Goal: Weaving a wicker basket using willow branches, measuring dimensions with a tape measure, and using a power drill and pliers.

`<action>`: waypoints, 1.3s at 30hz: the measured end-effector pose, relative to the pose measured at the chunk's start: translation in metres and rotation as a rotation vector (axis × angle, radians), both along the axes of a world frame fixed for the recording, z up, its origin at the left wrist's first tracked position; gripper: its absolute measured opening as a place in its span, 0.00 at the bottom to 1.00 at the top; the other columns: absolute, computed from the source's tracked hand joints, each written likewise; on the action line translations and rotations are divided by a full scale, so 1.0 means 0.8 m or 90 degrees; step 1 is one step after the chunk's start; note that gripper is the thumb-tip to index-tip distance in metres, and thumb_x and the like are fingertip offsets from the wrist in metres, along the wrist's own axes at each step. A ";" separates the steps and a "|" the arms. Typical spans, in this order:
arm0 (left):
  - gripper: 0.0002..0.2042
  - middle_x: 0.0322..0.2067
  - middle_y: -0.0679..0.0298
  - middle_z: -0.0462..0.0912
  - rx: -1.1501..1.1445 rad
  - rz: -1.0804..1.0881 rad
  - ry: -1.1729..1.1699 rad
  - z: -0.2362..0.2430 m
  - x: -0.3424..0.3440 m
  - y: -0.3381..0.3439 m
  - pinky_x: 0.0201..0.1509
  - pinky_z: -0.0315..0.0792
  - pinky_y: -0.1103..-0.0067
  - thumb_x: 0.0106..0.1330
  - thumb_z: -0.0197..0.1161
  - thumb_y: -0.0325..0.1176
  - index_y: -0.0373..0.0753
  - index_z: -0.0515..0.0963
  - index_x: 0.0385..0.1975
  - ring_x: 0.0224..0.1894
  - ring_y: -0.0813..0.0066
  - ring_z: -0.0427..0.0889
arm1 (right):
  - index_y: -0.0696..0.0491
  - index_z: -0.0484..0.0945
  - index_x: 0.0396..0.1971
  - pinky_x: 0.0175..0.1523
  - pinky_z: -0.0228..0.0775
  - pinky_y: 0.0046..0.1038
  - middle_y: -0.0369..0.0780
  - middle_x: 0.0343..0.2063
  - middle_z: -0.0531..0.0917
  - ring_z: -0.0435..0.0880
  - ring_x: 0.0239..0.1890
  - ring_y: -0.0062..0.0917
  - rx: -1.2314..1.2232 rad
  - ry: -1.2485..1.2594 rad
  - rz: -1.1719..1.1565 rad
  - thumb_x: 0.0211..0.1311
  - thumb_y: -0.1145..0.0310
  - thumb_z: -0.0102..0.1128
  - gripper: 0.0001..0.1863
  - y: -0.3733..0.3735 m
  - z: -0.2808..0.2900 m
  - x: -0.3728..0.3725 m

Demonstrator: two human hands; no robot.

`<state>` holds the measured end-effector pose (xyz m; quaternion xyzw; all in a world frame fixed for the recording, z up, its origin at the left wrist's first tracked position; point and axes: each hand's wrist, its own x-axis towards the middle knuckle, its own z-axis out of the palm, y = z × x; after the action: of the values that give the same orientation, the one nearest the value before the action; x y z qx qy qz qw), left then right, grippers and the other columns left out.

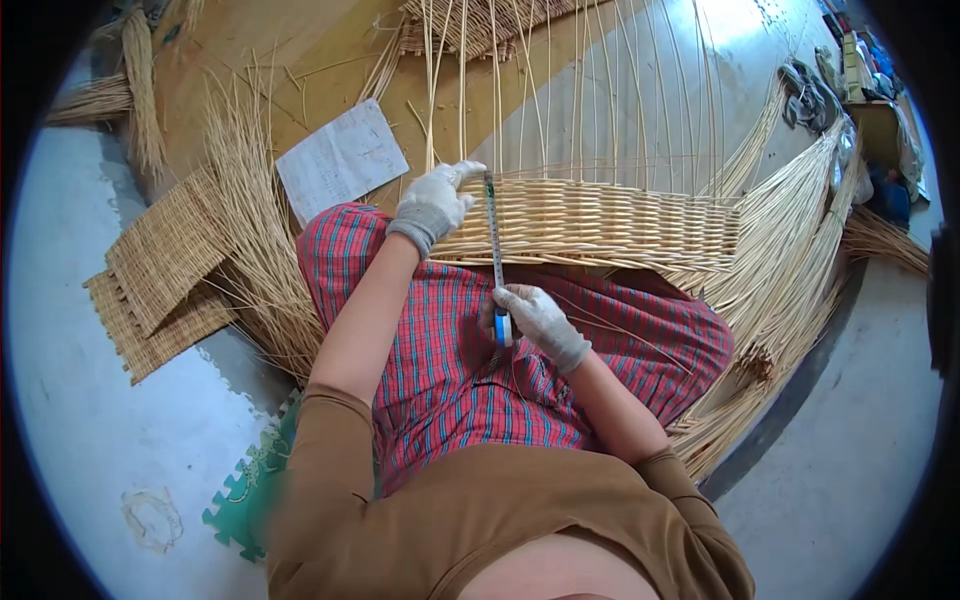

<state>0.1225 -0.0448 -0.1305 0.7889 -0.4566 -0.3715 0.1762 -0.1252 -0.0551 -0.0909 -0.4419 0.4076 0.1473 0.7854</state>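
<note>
A partly woven wicker panel (600, 225) stands across my lap, its long upright rods rising from the far edge. In front of its left part a metal tape measure (503, 328) is drawn out from top to bottom. My right hand (540, 318), in a whitish glove, is closed around the blue-and-white case below the panel's near edge. My left hand (432, 205), gloved too, is at the panel's left end. Its fingers are bent, with the forefinger at the tape's upper end; what lies under the fingers is partly hidden.
A written paper sheet (342, 160) lies beyond my left knee. Woven mats (165, 250) and a bundle of rods (255, 220) are to the left. More loose rods (790, 250) fan out on the right. Another woven piece (480, 25) lies at the far side.
</note>
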 end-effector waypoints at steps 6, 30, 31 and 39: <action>0.21 0.50 0.58 0.81 0.069 0.060 0.113 0.027 -0.006 -0.005 0.57 0.73 0.68 0.63 0.64 0.34 0.60 0.78 0.56 0.51 0.57 0.81 | 0.58 0.78 0.36 0.43 0.74 0.25 0.39 0.31 0.84 0.82 0.34 0.22 -0.102 0.030 -0.097 0.76 0.58 0.46 0.18 0.041 -0.030 -0.017; 0.16 0.49 0.63 0.78 -0.190 0.089 -0.095 0.027 -0.038 -0.020 0.49 0.77 0.68 0.63 0.67 0.38 0.54 0.80 0.51 0.45 0.60 0.82 | 0.56 0.75 0.35 0.27 0.66 0.19 0.34 0.21 0.76 0.71 0.18 0.15 -0.224 -0.025 -0.187 0.75 0.54 0.47 0.19 0.003 0.020 -0.057; 0.14 0.48 0.63 0.78 -0.186 0.088 -0.047 0.026 -0.040 -0.029 0.49 0.77 0.69 0.64 0.66 0.40 0.53 0.81 0.49 0.44 0.60 0.83 | 0.56 0.76 0.35 0.23 0.62 0.18 0.33 0.17 0.75 0.70 0.17 0.15 -0.304 -0.066 -0.236 0.74 0.54 0.48 0.19 -0.005 0.007 -0.059; 0.19 0.35 0.60 0.88 0.053 0.010 0.062 0.028 -0.024 -0.080 0.47 0.76 0.71 0.58 0.68 0.56 0.48 0.88 0.37 0.39 0.63 0.86 | 0.62 0.79 0.47 0.47 0.74 0.26 0.43 0.40 0.86 0.84 0.40 0.25 -0.414 -0.023 -0.396 0.58 0.62 0.68 0.22 -0.154 -0.028 0.040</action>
<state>0.1033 -0.1088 -0.1084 0.7801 -0.4253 -0.4269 0.1683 -0.0933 -0.1784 -0.1132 -0.5245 0.5326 -0.2389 0.6198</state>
